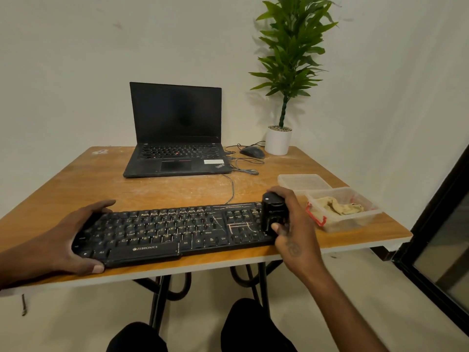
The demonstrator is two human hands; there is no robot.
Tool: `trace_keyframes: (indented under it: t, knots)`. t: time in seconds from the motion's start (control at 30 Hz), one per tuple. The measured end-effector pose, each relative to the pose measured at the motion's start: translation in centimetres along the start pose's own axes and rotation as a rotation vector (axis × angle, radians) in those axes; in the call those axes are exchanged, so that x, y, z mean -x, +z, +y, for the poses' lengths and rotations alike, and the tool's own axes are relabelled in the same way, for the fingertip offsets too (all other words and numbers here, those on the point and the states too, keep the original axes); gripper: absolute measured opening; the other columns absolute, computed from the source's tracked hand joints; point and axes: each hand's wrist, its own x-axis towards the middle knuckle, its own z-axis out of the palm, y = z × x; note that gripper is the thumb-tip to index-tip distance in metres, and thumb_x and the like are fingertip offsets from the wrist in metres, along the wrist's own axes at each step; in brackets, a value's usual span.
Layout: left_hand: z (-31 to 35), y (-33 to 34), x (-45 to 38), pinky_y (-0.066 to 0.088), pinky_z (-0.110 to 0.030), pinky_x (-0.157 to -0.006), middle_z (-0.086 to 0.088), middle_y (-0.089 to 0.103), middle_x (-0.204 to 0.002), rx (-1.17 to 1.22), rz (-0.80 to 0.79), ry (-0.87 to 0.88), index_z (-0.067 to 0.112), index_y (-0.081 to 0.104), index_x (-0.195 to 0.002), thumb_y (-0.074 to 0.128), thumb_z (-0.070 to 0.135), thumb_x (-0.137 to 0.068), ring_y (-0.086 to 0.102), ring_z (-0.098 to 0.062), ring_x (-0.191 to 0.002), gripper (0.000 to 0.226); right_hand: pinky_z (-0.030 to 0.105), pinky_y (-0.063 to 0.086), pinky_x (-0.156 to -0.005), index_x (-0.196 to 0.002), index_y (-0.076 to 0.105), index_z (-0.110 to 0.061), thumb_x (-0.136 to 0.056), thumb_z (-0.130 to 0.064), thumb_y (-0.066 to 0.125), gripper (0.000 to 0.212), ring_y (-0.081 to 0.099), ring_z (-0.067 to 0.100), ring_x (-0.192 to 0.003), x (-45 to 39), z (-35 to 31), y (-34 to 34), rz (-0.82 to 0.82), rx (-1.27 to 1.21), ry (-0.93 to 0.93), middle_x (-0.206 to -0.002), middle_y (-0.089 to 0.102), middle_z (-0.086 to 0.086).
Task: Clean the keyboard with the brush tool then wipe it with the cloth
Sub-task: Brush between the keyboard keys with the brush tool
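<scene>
The right hand (pixel 291 224) wraps its curled fingers and thumb round a squat black plastic brush tool (pixel 274 212), holding it upright on the right end of the keyboard, over the number pad. The long black plastic keyboard (pixel 175 229), marked ZEBRONICS on its front edge, lies along the near edge of the brown wooden table (pixel 88 181); pale dust lines the gaps between its keys and streaks the arrow-key area. The left hand (pixel 76 240) clasps the keyboard's left end, fingers curved over the far corner and thumb pressed against the near edge, forearm lying on the table. The right wrist bends down from above the table edge. A crumpled beige cloth (pixel 340 205) sits in a clear plastic container (pixel 342 223) with a red clip, just right of the keyboard. The container's clear lid (pixel 303 182) lies just behind it.
</scene>
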Motion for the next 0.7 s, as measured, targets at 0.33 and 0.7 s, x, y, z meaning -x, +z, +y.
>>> trace_keyframes:
  t: [0.33, 0.7]
  knots:
    - [0.3, 0.2, 0.0, 0.050, -0.059, -0.104, 0.003, 0.054, -0.150, 0.040, 0.030, -0.005, 0.054, 0.034, -0.159, 0.108, 0.055, -0.038, 0.057, -0.032, -0.131, 0.142, 0.015, 0.050, -0.077, -0.122, 0.051, -0.044, -0.072, 0.029, 0.048, 0.089, 0.060, -0.002, -0.105, 0.8, 1.2, -3.9, 0.140, -0.055, -0.004, -0.108, 0.059, -0.029]
    - [0.8, 0.5, 0.1, 0.049, -0.056, -0.106, 0.005, 0.054, -0.149, 0.045, 0.042, 0.008, 0.055, 0.034, -0.158, 0.107, 0.058, -0.038, 0.058, -0.026, -0.132, 0.140, 0.003, 0.045, -0.080, -0.122, 0.050, -0.050, -0.076, 0.028, 0.055, 0.091, 0.054, -0.009, -0.114, 1.3, 0.7, -3.0, 0.055, -0.028, -0.013, -0.118, 0.058, -0.026]
